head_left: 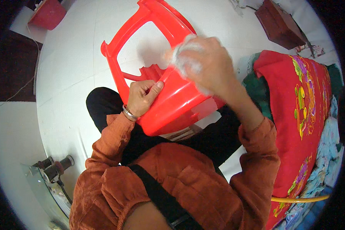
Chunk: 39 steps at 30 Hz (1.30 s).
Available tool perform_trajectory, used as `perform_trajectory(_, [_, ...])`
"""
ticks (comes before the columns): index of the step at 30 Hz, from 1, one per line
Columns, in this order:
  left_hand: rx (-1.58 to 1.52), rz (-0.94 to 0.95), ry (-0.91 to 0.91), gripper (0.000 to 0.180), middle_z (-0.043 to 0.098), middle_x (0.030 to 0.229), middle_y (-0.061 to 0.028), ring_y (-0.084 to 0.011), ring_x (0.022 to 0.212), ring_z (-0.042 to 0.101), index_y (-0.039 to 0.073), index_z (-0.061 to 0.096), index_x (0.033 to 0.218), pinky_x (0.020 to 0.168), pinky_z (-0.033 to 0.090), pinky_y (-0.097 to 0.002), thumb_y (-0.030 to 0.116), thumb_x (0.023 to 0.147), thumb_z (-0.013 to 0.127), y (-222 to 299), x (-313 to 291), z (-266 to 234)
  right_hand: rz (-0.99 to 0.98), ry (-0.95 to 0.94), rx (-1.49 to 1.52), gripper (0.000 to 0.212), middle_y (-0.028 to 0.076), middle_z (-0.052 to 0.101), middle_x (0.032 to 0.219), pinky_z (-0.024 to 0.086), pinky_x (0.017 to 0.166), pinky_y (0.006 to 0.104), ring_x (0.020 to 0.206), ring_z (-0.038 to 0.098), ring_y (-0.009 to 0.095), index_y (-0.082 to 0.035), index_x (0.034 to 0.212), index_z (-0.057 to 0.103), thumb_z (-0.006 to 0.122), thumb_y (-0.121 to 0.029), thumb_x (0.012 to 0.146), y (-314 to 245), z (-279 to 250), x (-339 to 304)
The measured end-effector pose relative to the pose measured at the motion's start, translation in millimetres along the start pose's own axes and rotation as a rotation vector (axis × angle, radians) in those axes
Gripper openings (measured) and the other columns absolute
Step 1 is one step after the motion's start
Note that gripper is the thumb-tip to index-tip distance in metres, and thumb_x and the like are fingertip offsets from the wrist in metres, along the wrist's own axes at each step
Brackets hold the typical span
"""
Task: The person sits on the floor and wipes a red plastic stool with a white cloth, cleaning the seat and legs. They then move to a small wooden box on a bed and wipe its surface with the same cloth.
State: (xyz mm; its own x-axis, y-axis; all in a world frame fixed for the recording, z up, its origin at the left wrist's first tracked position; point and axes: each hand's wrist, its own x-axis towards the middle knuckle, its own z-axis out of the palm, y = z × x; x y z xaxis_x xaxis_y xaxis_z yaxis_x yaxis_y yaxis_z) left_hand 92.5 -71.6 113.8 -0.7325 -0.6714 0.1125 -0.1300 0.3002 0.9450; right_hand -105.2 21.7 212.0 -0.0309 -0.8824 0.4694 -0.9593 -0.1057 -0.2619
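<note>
A glossy red plastic stool (176, 100) lies tipped over against my lap, its legs pointing away from me. My left hand (142, 97) is closed on the stool's edge, the thumb lying on the red surface and a metal bangle at the wrist. In my right hand (212, 65) is a bunched white-grey cloth (188, 57), pressed against the stool's side near a leg. The right hand and cloth are somewhat smeared by motion, and the fingertips are partly hidden by the cloth.
To my right is a red cushion (291, 103) with colourful patterns, beside blue patterned fabric (326, 145). A brown box (280, 23) stands at the far right, and a red tub (48, 14) at the far left. Dark dumbbell-like cylinders (57, 168) are at the lower left.
</note>
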Motion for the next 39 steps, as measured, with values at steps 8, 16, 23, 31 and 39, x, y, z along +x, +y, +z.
perform_trajectory(8, [-0.008, -0.069, 0.05, 0.04, 0.043, 0.047, -0.0021, -0.006, 0.047, 0.037, -0.003, 0.06, 0.066, 0.043, 0.03, -0.0276, 0.03, 0.089, 0.059, 6.2, -7.7, -7.6, -0.277, -0.013, -0.012, 0.024, 0.004, 0.06, 0.096, 0.044, 0.076, 0.0373, 0.095, 0.055, 0.024, -0.015, 0.092, 0.066, 0.068, -0.021, 0.068, -10.2, -1.8, 0.0])
perform_trajectory(16, [-0.168, -0.064, 0.1, 0.034, 0.05, 0.057, 0.0049, -0.0036, 0.054, 0.04, -0.003, 0.063, 0.073, 0.047, 0.033, -0.0237, 0.024, 0.091, 0.057, -5.9, -15.9, -15.8, -0.265, -0.018, 0.154, 0.022, 0.006, 0.059, 0.098, 0.046, 0.072, 0.0375, 0.09, 0.056, 0.027, -0.016, 0.087, 0.065, 0.07, -0.02, 0.065, -2.5, -18.6, -2.5])
perform_trajectory(23, [-0.442, -0.034, 0.136, 0.031, 0.058, 0.068, 0.0033, -0.003, 0.059, 0.047, -0.002, 0.064, 0.075, 0.053, 0.037, -0.02, 0.02, 0.093, 0.054, -2.5, -25.7, -40.7, 0.161, -0.013, 0.847, 0.026, 0.009, 0.056, 0.099, 0.045, 0.076, 0.0288, 0.088, 0.055, 0.016, -0.003, 0.099, 0.062, 0.06, -0.008, 0.073, 53.7, -1.7, -29.7])
perform_trajectory(31, [-0.478, -0.046, 0.21, 0.033, 0.059, 0.066, 0.0023, -0.0033, 0.055, 0.045, 0.0, 0.062, 0.07, 0.051, 0.034, -0.021, 0.022, 0.093, 0.053, -5.1, -20.0, -48.5, 0.377, -0.053, 0.892, 0.027, 0.007, 0.056, 0.103, 0.039, 0.087, 0.027, 0.097, 0.052, 0.016, 0.001, 0.1, 0.061, 0.059, -0.009, 0.075, 92.5, -1.5, -50.1])
perform_trajectory(39, [-0.447, -0.071, 0.327, 0.036, 0.059, 0.063, 0.001, -0.0044, 0.052, 0.044, 0.006, 0.059, 0.062, 0.047, 0.032, -0.0218, 0.026, 0.091, 0.054, -6.1, 3.7, -61.3, 0.58, 0.054, 1.011, 0.026, 0.007, 0.057, 0.102, 0.042, 0.084, 0.0267, 0.094, 0.053, 0.013, 0.0, 0.103, 0.061, 0.055, -0.013, 0.081, 128.3, 11.5, -57.3])
